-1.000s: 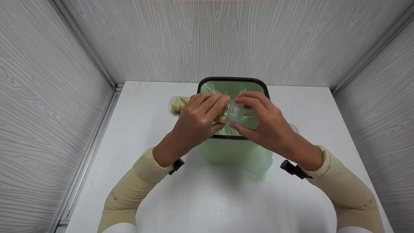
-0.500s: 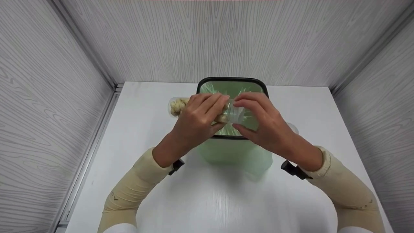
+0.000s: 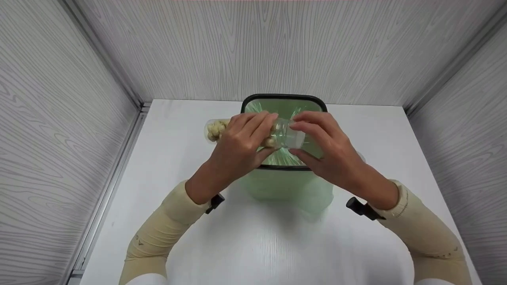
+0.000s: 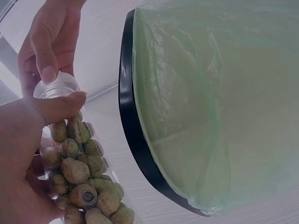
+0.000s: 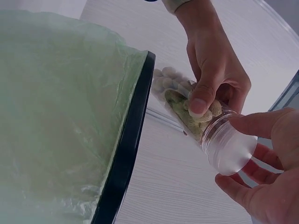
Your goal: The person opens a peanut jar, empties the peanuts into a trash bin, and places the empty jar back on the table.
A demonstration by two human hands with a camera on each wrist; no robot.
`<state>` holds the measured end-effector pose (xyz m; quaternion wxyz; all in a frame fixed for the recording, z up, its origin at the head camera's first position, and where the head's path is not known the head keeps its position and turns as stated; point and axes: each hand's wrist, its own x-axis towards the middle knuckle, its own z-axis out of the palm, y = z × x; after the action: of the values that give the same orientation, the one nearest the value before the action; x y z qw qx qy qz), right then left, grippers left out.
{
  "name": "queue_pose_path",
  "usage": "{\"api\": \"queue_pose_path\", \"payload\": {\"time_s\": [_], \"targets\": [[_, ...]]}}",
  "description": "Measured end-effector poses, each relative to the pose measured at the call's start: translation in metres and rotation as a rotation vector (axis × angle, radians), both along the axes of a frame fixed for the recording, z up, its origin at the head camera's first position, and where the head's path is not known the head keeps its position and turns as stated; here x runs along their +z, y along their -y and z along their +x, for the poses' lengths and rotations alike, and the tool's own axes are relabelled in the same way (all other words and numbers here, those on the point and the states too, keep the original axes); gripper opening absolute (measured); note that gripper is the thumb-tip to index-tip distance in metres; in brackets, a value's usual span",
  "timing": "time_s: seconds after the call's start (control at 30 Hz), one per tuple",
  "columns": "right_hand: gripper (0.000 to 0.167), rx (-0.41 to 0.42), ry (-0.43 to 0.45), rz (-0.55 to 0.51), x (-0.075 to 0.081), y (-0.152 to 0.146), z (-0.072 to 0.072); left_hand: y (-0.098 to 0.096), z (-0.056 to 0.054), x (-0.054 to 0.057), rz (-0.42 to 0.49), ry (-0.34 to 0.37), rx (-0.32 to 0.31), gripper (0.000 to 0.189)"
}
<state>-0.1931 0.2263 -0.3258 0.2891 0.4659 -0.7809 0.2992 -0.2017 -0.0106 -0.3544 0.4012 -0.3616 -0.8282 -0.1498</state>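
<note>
My left hand [image 3: 241, 142] grips a clear plastic jar [image 4: 88, 172] round its body. The jar lies nearly level over the bin, its base to the left, and is filled with tan, knobbly, nut-like pieces [image 3: 216, 130]. My right hand [image 3: 332, 150] pinches the translucent white lid [image 5: 233, 151] at the jar's mouth, thumb on one side and fingers on the other. In the right wrist view the clear threaded neck [image 5: 215, 128] shows between lid and body. Part of the jar is hidden behind my left hand.
Under the hands stands a bin with a black rim [image 3: 285, 96], lined with a thin green bag [image 4: 201, 107] that hangs down outside. It stands on a white table [image 3: 261, 245]. Grey wood-grain panels [image 3: 277, 51] enclose the back and sides.
My right hand has shifted slightly to the right with the lid, and more of the jar's neck shows. My left hand and the jar have moved only a little; the bin stays put.
</note>
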Motion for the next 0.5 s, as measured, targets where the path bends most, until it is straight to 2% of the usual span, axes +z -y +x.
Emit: {"api": "queue_pose_path", "payload": {"time_s": [0.33,0.5], "targets": [[0.059,0.011,0.012,-0.029,-0.001,-0.007,-0.003,0.004,-0.001,0.0,-0.002,0.025,0.003,0.063],[0.058,-0.019,0.021,-0.06,-0.001,-0.014,-0.004,0.007,-0.002,-0.001,0.018,0.031,0.002,0.065]]}}
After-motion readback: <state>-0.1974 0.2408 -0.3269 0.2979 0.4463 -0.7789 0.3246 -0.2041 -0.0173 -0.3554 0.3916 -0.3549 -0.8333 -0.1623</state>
